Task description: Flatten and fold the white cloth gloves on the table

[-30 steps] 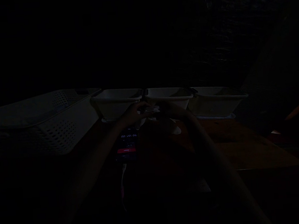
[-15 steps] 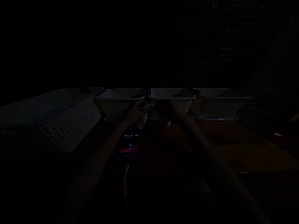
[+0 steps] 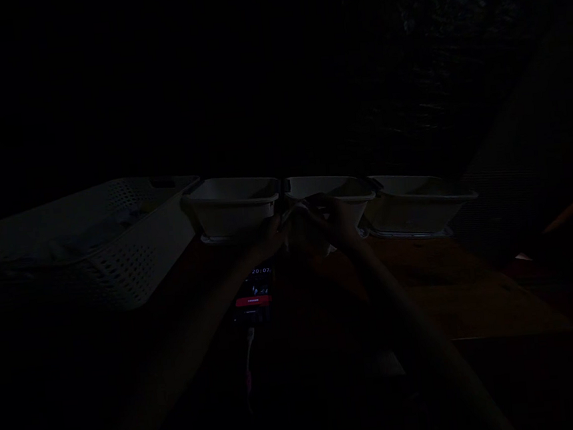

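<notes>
Head view | cloth (image 3: 293, 212) pinched by left hand (image 3: 269, 235) and right hand (image 3: 340, 226) | phone (image 3: 252, 301) might be nudged, being crowded by left forearm (image 3: 217, 284)

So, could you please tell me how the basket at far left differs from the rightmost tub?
The basket has walls pierced with holes, while the tub shows solid walls. The basket also looks clearly larger than the tub. Both are pale and open-topped.

Dark wooden table (image 3: 474, 292), large perforated basket (image 3: 120, 263), three pale tubs (image 3: 236, 209), lit phone (image 3: 254, 301)
</notes>
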A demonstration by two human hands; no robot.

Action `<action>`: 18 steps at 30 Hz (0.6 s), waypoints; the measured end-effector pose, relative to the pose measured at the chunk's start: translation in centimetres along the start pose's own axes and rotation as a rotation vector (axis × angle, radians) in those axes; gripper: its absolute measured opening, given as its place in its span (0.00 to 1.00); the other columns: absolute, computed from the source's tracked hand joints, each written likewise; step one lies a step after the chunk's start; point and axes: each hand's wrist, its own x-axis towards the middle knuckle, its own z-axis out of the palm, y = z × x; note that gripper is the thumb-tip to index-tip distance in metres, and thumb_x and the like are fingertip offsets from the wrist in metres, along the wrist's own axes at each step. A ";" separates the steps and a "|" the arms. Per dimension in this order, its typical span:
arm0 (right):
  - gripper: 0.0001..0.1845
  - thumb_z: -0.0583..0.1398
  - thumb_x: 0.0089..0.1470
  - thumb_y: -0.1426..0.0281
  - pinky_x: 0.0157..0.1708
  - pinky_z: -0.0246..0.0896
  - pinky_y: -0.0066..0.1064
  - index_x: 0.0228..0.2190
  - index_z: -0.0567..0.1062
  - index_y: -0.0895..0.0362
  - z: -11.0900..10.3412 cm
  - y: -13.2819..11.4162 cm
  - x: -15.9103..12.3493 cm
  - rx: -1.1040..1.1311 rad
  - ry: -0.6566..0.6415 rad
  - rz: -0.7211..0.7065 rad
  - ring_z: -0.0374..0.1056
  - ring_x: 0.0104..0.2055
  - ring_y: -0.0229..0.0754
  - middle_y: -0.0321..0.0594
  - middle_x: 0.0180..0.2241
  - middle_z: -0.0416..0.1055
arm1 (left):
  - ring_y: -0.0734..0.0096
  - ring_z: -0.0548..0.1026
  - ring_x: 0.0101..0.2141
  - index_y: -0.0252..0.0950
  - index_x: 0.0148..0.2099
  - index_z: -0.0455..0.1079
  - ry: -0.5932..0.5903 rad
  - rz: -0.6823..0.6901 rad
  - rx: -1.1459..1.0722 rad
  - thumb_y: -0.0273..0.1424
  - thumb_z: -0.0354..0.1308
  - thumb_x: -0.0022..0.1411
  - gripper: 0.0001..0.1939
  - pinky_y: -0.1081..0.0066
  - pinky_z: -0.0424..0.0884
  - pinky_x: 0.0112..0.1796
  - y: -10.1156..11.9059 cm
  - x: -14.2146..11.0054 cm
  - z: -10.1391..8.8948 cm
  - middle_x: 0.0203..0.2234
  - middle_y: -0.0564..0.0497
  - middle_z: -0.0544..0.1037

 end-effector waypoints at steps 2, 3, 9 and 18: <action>0.24 0.60 0.57 0.51 0.39 0.67 0.33 0.41 0.76 0.59 -0.1 0.0 0.0 0.007 0.050 0.030 0.73 0.41 0.45 0.47 0.41 0.76 | 0.59 0.78 0.38 0.36 0.44 0.71 -0.018 -0.044 0.063 0.39 0.54 0.64 0.13 0.63 0.72 0.39 0.2 -0.3 0.1 0.36 0.45 0.79; 0.24 0.60 0.57 0.51 0.38 0.67 0.33 0.40 0.76 0.59 -0.1 0.0 0.0 0.002 0.073 0.036 0.73 0.41 0.44 0.47 0.41 0.76 | 0.59 0.78 0.37 0.36 0.43 0.71 -0.027 -0.056 0.101 0.38 0.56 0.62 0.11 0.63 0.72 0.38 0.3 -0.4 0.1 0.35 0.45 0.79; 0.24 0.59 0.59 0.51 0.41 0.68 0.34 0.44 0.76 0.58 -1.2 0.5 0.3 -0.039 0.085 0.007 0.72 0.45 0.45 0.48 0.46 0.75 | 0.58 0.76 0.33 0.38 0.41 0.71 -0.109 0.001 0.209 0.37 0.60 0.60 0.10 0.60 0.72 0.36 0.5 -0.9 0.5 0.32 0.46 0.77; 0.25 0.63 0.52 0.49 0.40 0.69 0.41 0.34 0.77 0.60 -5.4 -0.7 4.5 -0.102 -0.010 0.026 0.72 0.40 0.49 0.48 0.35 0.75 | 0.51 0.69 0.58 0.35 0.58 0.67 0.069 0.062 0.037 0.39 0.61 0.60 0.26 0.56 0.64 0.57 0.0 0.0 0.4 0.55 0.40 0.72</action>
